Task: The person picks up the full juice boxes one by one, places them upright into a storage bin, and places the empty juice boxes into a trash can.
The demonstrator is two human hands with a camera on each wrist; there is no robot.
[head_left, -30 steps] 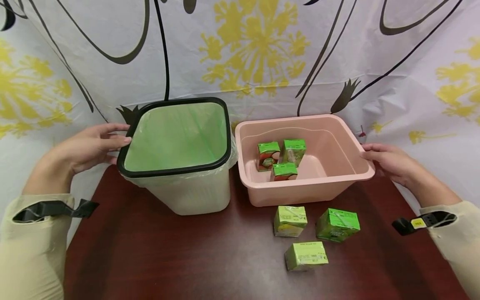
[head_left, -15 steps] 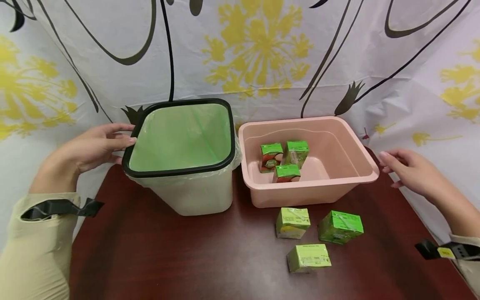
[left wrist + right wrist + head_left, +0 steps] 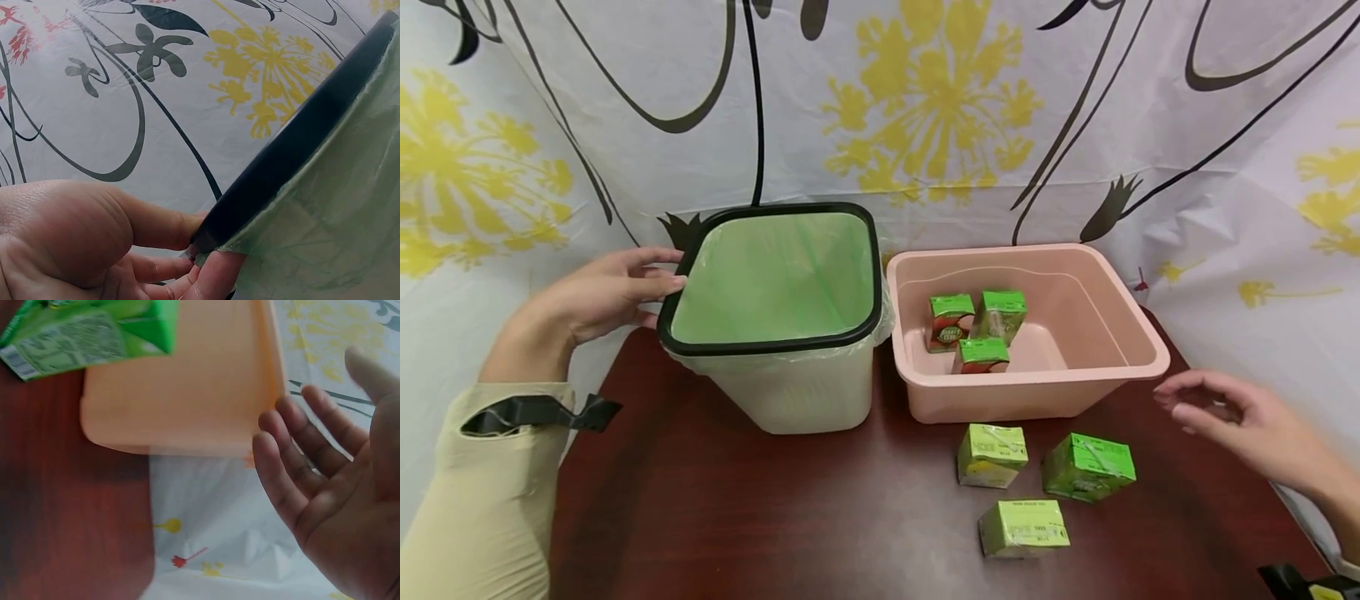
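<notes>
Hands: left hand [image 3: 606, 296] pinches the left edge of the bin's black rim [image 3: 775, 342], thumb and fingers closed together there. Right hand [image 3: 1247, 425] holds nothing, fingers loosely bent, thumb apart; it hangs near the tub's near right corner, touching neither tub nor cartons.

Step in hand, as I judge it: setting the containers in place, tub let alone, bin steadied. Next move probably calls for the left hand to release the rim cleanly, without dragging the liner, and the right to curl around a carton; the bright green box-shaped carton [image 3: 1090, 467] is nearest.

Containers, side by side on the dark red-brown worktop [image 3: 775, 517]:
- Tall off-white bin [image 3: 805, 392], translucent green plastic liner [image 3: 782, 275] inside; no item visible in it, bottom indistinct.
- Pale pink rectangular tub [image 3: 1000, 402], to its right. Three small cartons inside, towards the left: two red-and-green cartons [image 3: 950, 327] [image 3: 981, 357], one green carton [image 3: 1003, 317].

Outside, in front of the tub: two yellow-green box-shaped cartons [image 3: 992, 458] [image 3: 1024, 528], plus the bright green one.
</notes>
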